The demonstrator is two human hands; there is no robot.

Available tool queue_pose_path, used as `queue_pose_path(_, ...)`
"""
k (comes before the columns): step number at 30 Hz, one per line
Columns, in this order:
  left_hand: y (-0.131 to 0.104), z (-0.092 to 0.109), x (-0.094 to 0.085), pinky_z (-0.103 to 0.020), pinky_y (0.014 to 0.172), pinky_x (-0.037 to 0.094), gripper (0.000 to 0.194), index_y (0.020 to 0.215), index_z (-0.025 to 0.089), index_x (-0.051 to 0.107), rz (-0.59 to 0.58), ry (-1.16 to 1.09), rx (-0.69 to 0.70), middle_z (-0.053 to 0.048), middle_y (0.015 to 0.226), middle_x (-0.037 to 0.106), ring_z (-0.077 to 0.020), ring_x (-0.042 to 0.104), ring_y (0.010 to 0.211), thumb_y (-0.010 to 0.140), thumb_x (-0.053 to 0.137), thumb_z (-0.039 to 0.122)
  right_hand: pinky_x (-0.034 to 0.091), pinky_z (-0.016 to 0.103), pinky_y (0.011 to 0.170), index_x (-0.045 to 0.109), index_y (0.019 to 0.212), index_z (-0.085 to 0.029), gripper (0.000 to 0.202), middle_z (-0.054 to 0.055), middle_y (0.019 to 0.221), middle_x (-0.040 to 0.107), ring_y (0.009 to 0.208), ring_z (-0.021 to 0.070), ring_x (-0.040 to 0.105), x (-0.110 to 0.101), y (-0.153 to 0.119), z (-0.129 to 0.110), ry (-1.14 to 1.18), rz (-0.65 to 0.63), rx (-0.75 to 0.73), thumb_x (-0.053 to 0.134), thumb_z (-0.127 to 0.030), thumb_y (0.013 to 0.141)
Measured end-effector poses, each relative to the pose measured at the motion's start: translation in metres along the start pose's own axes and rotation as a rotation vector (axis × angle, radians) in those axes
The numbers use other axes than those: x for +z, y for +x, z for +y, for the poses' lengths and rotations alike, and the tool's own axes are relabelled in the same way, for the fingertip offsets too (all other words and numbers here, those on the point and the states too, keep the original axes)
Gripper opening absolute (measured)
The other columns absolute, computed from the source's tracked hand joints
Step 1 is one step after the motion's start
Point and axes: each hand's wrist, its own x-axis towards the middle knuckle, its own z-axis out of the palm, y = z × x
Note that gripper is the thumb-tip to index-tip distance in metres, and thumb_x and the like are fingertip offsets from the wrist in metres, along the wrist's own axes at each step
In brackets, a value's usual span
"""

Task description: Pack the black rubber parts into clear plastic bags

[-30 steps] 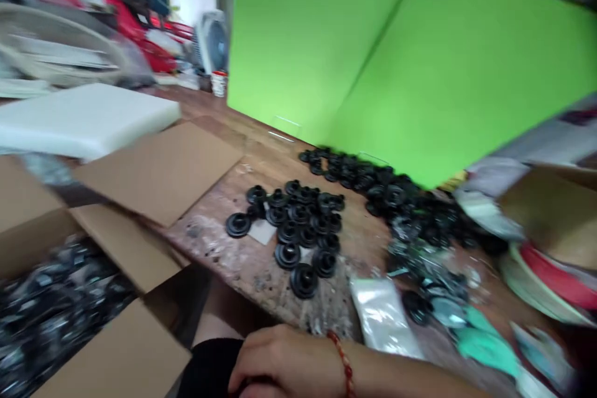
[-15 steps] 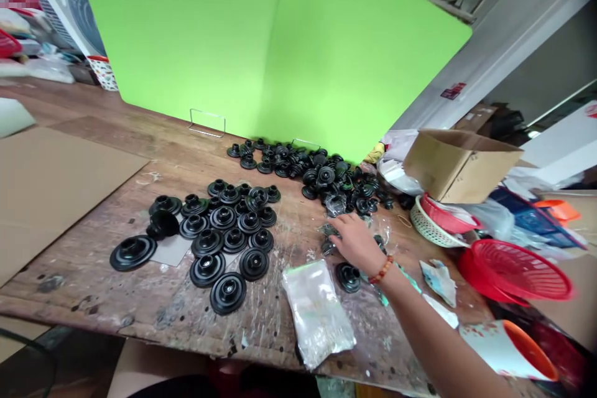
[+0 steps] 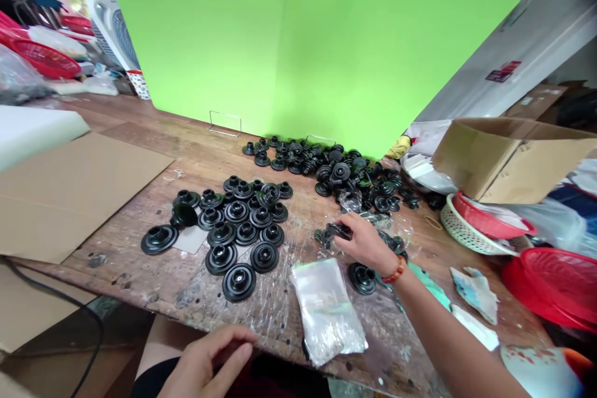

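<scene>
My right hand (image 3: 364, 241) reaches over the middle right of the table, its fingers closed around a dark black part (image 3: 332, 234) that seems to be in clear plastic. The part's exact shape is mostly covered by the fingers. My left hand (image 3: 205, 360) is at the table's front edge, thumb and index finger apart, holding nothing. Between the hands lies a stack of clear plastic bags (image 3: 326, 308). A single black stepped disc (image 3: 362, 278) rests just below my right wrist. To the left stands a group of similar black discs with raised hubs (image 3: 236, 211).
A heap of black parts (image 3: 340, 171) lies before the green board (image 3: 289, 43). Right of it are a cardboard box (image 3: 508, 155), a white basket (image 3: 459, 230) and a red basket (image 3: 555, 280). Flat cardboard (image 3: 93, 186) covers the table's left side.
My left hand has come into view at the front edge. My right hand has closed on a black part near where it was reaching. The view has shifted left.
</scene>
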Motion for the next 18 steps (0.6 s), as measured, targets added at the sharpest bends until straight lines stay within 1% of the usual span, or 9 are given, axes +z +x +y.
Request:
queue_pose_path(4,0.009,0.015,0.023,-0.030,0.076,0.051,0.017,0.088,0.026,0.075,0.013,-0.127,0.007,-0.006,0.082,0.074,-0.0255,0.066,0.081,0.079,0.066,0.038,0.044,0.031,0.082,0.062,0.099,-0.015,0.025,0.008,0.096,0.053,0.089,0.0206,0.054,0.004,0.001,-0.017,0.037,0.095,0.013,0.054,-0.011,0.076)
queue_pose_path(7,0.009,0.016,0.033,-0.031,0.080,0.051,0.031,0.102,0.026,0.074,0.079,-0.388,0.004,-0.010,0.102,0.072,-0.0257,0.066,0.089,0.071,0.076,0.030,0.045,0.033,0.082,0.058,0.105,-0.017,0.027,0.008,0.100,0.056,0.091,0.0206,0.055,-0.003,-0.007,-0.045,0.246,0.096,-0.032,0.055,-0.014,0.078)
queue_pose_path(8,0.008,0.016,0.034,-0.032,0.083,0.051,0.045,0.110,0.027,0.070,0.124,-0.512,0.011,-0.011,0.113,0.069,-0.0266,0.065,0.095,0.066,0.081,0.026,0.046,0.032,0.080,0.056,0.107,-0.018,0.029,0.006,0.100,0.057,0.089,0.0194,0.056,-0.005,-0.012,-0.059,0.378,0.026,-0.056,0.056,-0.015,0.079)
queue_pose_path(10,0.005,0.018,0.032,-0.036,0.089,0.050,0.077,0.125,0.035,0.060,0.189,-0.756,0.051,-0.010,0.135,0.057,-0.0292,0.061,0.110,0.055,0.088,0.018,0.047,0.027,0.071,0.051,0.110,-0.019,0.033,0.003,0.095,0.060,0.081,0.0157,0.057,-0.004,-0.022,-0.090,0.681,-0.224,-0.085,0.063,-0.020,0.079)
queue_pose_path(12,0.000,0.021,0.025,-0.038,0.095,0.048,0.088,0.130,0.038,0.055,0.174,-0.927,0.065,-0.007,0.142,0.052,-0.0308,0.055,0.121,0.052,0.089,0.016,0.044,0.021,0.059,0.048,0.104,-0.020,0.037,0.000,0.088,0.060,0.069,0.0117,0.056,0.004,-0.028,-0.122,0.908,-0.489,-0.092,0.071,-0.029,0.077)
queue_pose_path(14,-0.007,0.021,0.013,-0.039,0.098,0.047,0.071,0.124,0.033,0.062,0.160,-1.014,0.004,-0.007,0.134,0.060,-0.0303,0.056,0.121,0.059,0.086,0.021,0.041,0.020,0.054,0.049,0.095,-0.019,0.031,-0.001,0.087,0.061,0.062,0.0089,0.053,0.016,-0.025,-0.148,0.984,-0.631,-0.143,0.068,-0.040,0.082)
queue_pose_path(15,-0.011,0.020,0.006,-0.038,0.098,0.047,0.060,0.119,0.030,0.066,0.178,-1.032,-0.043,-0.007,0.127,0.065,-0.0294,0.059,0.118,0.063,0.084,0.024,0.041,0.020,0.056,0.051,0.090,-0.018,0.028,-0.001,0.087,0.062,0.061,0.0086,0.053,0.022,-0.019,-0.159,0.953,-0.629,-0.193,0.062,-0.044,0.087)
queue_pose_path(16,-0.016,0.018,-0.001,-0.037,0.097,0.049,0.050,0.115,0.028,0.069,0.213,-1.038,-0.091,-0.007,0.122,0.069,-0.0284,0.061,0.114,0.066,0.082,0.026,0.043,0.022,0.060,0.054,0.085,-0.018,0.029,0.000,0.087,0.063,0.064,0.0094,0.054,0.028,-0.010,-0.169,0.880,-0.576,-0.250,0.055,-0.046,0.091)
queue_pose_path(18,-0.024,0.010,-0.015,-0.035,0.089,0.054,0.042,0.109,0.026,0.071,0.310,-1.046,-0.159,-0.006,0.117,0.071,-0.0274,0.066,0.105,0.069,0.080,0.028,0.044,0.027,0.074,0.058,0.081,-0.017,0.034,0.002,0.087,0.065,0.078,0.0136,0.056,0.041,0.015,-0.186,0.632,-0.372,-0.363,0.047,-0.044,0.096)
